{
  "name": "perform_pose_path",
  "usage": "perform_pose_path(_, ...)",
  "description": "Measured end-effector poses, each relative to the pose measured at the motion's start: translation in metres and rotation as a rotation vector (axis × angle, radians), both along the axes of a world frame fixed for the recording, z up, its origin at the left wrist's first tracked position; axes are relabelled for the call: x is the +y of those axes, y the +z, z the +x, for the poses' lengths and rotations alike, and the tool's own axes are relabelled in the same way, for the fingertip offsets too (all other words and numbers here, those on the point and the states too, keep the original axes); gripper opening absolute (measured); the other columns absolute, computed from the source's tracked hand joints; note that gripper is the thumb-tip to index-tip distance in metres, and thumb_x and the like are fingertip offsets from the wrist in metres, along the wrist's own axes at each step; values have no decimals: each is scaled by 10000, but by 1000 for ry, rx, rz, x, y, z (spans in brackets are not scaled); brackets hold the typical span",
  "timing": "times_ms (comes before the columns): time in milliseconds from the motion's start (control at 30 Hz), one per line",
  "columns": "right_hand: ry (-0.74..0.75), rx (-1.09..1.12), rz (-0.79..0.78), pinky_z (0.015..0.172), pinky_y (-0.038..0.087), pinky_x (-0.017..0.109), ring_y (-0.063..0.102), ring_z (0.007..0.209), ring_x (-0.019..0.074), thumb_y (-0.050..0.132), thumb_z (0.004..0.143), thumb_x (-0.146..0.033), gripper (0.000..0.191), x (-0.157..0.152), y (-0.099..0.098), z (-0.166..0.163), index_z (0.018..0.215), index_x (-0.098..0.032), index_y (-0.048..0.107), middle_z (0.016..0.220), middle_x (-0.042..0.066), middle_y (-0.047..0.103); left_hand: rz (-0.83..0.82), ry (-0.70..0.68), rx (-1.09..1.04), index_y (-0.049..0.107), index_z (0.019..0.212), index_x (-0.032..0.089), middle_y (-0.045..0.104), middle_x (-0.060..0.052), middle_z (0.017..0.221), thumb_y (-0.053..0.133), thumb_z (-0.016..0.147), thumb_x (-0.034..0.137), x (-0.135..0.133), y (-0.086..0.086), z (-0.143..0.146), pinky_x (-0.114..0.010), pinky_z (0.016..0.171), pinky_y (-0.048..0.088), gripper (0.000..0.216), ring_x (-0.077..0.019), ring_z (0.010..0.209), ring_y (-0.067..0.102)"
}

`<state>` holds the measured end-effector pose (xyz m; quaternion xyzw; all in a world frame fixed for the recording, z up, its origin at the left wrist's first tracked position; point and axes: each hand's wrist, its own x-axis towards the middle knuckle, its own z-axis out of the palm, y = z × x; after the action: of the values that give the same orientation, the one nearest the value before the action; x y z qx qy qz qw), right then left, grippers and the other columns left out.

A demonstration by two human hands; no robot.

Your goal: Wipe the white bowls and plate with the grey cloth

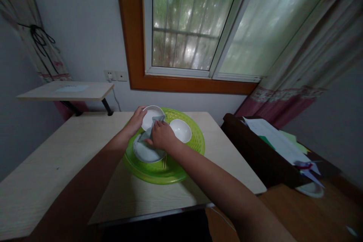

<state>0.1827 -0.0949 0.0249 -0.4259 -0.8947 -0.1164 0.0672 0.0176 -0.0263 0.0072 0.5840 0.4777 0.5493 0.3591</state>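
Observation:
A round green plastic basin (195, 141) sits on the light wooden table (56, 159). Inside it lie a white plate (146, 153), a white bowl (180, 130) and a small white bowl (149, 116) tilted up at the back left. My left hand (135, 121) grips the rim of that tilted bowl. My right hand (161, 136) is closed on a grey cloth (155, 121), pressing it against the bowl's inside. Thin sticks, perhaps chopsticks (164, 163), show under the plate's edge.
A small wall shelf (65, 91) hangs at the left over the table's far corner. A dark wooden desk (255, 151) with papers (276, 138) stands close on the right. A window and curtains are behind, with wall sockets (115, 75) below.

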Motion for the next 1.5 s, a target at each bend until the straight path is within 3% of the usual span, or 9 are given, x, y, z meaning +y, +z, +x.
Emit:
perform_pose_path(133, 138, 64, -87, 905, 509, 422, 697, 1011, 313, 450, 955, -649, 645, 1, 1, 7, 1151, -76, 671, 1115, 204, 724, 25, 3, 21, 565, 1229, 222, 596, -82, 1250, 494, 887, 435, -3, 2, 0, -394, 1021, 425, 410, -241, 1133, 553)
perform_pose_path(300, 304, 282, -269, 1029, 467, 384, 612, 1242, 286, 556, 949, -529, 751, 10, -5, 12, 1513, -78, 349, 1445, 218, 549, 59, -4, 61, 543, 1304, 241, 563, -91, 1348, 473, 915, 443, -5, 2, -1, -421, 1102, 369, 444, -253, 1233, 522)
perform_pose_path(467, 357, 426, -383, 1108, 418, 381, 496, 1381, 284, 636, 906, -443, 920, 12, -5, 8, 1587, -78, 136, 1579, 225, 372, 88, -23, 80, 537, 1334, 253, 538, -83, 1407, 461, 923, 446, -5, 1, -1, -410, 1152, 321, 461, -245, 1306, 485)
perform_pose_path(667, 244, 243, -233, 1019, 489, 400, 626, 1219, 297, 546, 953, -469, 701, 8, -2, 9, 1506, -78, 368, 1437, 211, 558, 55, -17, 8, 576, 1280, 238, 578, -84, 1333, 491, 893, 411, -6, 2, 1, -409, 1077, 407, 432, -254, 1237, 521)
perform_pose_path(800, 143, 90, -47, 1017, 484, 396, 653, 1156, 294, 563, 933, -303, 434, 9, -4, 11, 1297, -69, 600, 1308, 201, 655, -1, 7, -61, 602, 1212, 217, 615, -81, 1227, 515, 846, 337, -6, 5, 2, -383, 978, 460, 396, -257, 1132, 549)
perform_pose_path(967, 92, -2, 105, 1135, 387, 435, 583, 1272, 289, 451, 968, -169, 387, 13, -9, 12, 1268, -2, 630, 1345, 245, 620, -118, -61, -214, 566, 1173, 231, 623, -32, 986, 529, 741, 264, -3, 3, 1, -272, 670, 458, 436, -183, 810, 575)
perform_pose_path(1100, 70, -44, 157, 1161, 362, 451, 551, 1313, 299, 425, 979, -164, 413, 14, -13, 12, 1297, 24, 609, 1371, 256, 599, -136, -68, -254, 548, 1160, 231, 600, -10, 905, 544, 740, 282, -1, 1, 1, -244, 602, 411, 423, -158, 725, 547)
perform_pose_path(1333, 158, 34, -3, 1099, 427, 426, 597, 1247, 297, 525, 930, -222, 431, 8, -10, 9, 1309, -27, 587, 1342, 232, 622, -62, 15, -162, 594, 1117, 206, 630, -55, 1036, 564, 848, 413, -3, 3, 3, -307, 822, 469, 340, -210, 957, 566)
perform_pose_path(1500, 293, 213, -266, 1061, 466, 415, 557, 1308, 299, 578, 919, -348, 748, 11, -10, 8, 1537, -44, 288, 1499, 239, 480, -70, 10, -109, 604, 1143, 221, 638, -67, 1100, 568, 865, 424, -4, 0, 3, -365, 965, 448, 346, -245, 1084, 551)
